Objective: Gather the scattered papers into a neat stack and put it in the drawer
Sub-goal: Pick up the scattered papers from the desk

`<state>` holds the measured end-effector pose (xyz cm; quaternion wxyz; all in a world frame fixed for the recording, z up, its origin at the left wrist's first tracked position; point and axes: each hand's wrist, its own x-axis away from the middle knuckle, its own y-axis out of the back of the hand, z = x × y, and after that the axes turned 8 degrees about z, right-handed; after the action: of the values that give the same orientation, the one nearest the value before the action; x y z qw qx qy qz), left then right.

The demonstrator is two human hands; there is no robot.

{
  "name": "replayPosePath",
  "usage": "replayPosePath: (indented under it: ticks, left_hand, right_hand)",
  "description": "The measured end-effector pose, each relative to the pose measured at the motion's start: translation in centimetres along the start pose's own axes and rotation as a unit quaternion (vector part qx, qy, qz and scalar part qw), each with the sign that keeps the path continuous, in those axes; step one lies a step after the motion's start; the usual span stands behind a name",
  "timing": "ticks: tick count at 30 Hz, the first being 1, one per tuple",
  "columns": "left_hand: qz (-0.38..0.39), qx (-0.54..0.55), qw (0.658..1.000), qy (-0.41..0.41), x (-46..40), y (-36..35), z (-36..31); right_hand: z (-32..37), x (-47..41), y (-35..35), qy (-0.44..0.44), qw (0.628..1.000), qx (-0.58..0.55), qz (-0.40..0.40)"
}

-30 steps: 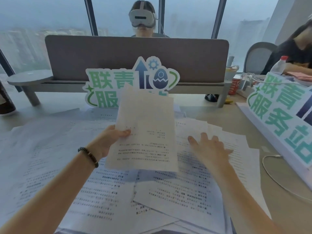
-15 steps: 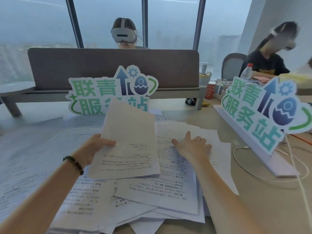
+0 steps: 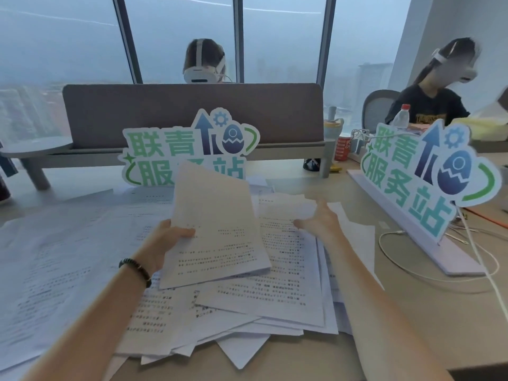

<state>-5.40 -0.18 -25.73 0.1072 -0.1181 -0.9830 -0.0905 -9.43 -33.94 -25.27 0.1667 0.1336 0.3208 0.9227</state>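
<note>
Two bare hands are seen over a desk [image 3: 412, 320] that is strewn with printed papers. A thin sheaf of sheets [image 3: 217, 229] is held up off the desk by the left hand [image 3: 162, 243], with the thumb laid across the front of the left edge and the fingers hidden behind; the sheaf is tilted, its top edge leaning away toward the back of the desk. A dark beaded bracelet [image 3: 136, 269] is worn on the left wrist. The right hand [image 3: 319, 218] is placed at the far edge of a sheet in the loose pile [image 3: 261, 295], and that edge is lifted; the thumb is spread to the left, but whether the fingers are pinching the sheet cannot be told. More scattered papers [image 3: 68, 243] are spread flat over the left part of the desk, overlapping one another. No drawer is seen.

A green and blue standing sign [image 3: 189, 147] is set behind the papers, and a second sign [image 3: 428, 177] of the same kind is set on the right, with a white cable [image 3: 439, 279] looped beside its base. Two people wearing headsets are seated beyond a grey divider [image 3: 192, 111].
</note>
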Motion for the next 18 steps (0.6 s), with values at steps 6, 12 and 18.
replayPosePath:
  ticks: [6, 12, 18]
  left_hand:
    - [0.023, 0.027, 0.999, -0.020, 0.0, -0.1, 0.3]
    - [0.027, 0.042, 0.997, -0.058, 0.2, -0.7, 0.5]
    - [0.024, 0.046, 0.997, -0.051, 0.0, -0.4, 0.7]
  right_hand:
    - [0.0, -0.1, -0.3, 0.027, 0.997, -0.068, -0.021]
    - [-0.5, -0.7, 0.0, 0.095, 0.993, -0.006, -0.066]
    - [-1.3, -1.8, -0.5, 0.044, 0.996, 0.057, -0.046]
